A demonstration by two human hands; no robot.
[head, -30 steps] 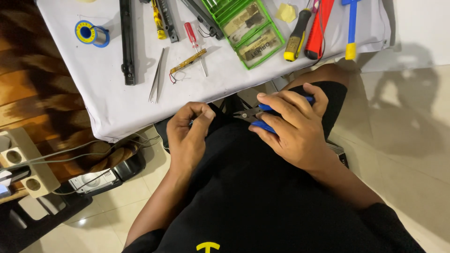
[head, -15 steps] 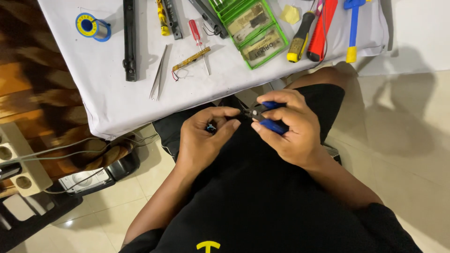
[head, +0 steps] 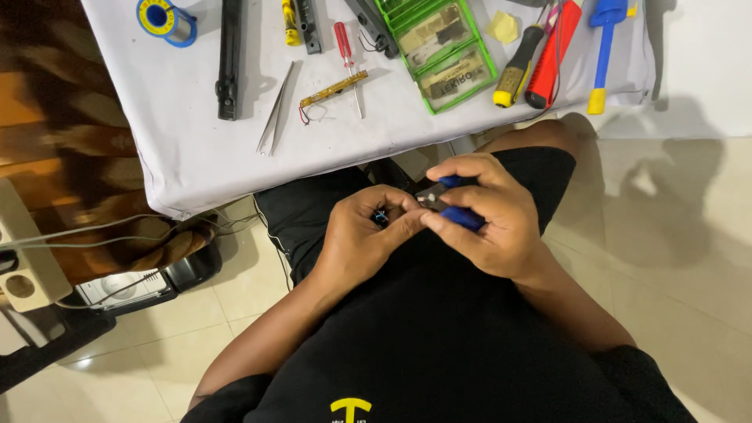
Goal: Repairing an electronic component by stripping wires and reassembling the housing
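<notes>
Both hands have closed in on each other since the earlier frames, when they sat apart over the lap; they now meet above the black shorts. Table items unchanged.

Far left, on the floor: pale power strip (head: 22, 270) with cables running from it, and a flat grey device (head: 125, 288) beside it.

On the white table cloth (head: 196, 157), left to right: spool of solder (head: 164, 19), blue with a round yellow label; long black bar (head: 229, 59); metal tweezers (head: 276, 117); narrow gold circuit strip (head: 333, 88) with short wires; red-handled screwdriver (head: 347, 55).

Container: green compartment box (head: 435, 43), clear lid, long compartments holding flat brownish parts, the nearest one dark-lettered. Contents otherwise too small to tell.

Right of the box: yellow pad (head: 505, 27); yellow-and-black handled tool (head: 517, 72); red cylindrical tool (head: 548, 55); blue tool with yellow tip (head: 601, 55).

Left hand (head: 362, 239): fingers curled shut, pinching a small dark component (head: 381, 216) with a bluish spot, at lap level.

Right hand (head: 489, 223): fingers wrapped tightly round blue-handled pliers (head: 450, 205). Pliers' nose points left and meets the component between the two hands, just below the table edge.
</notes>
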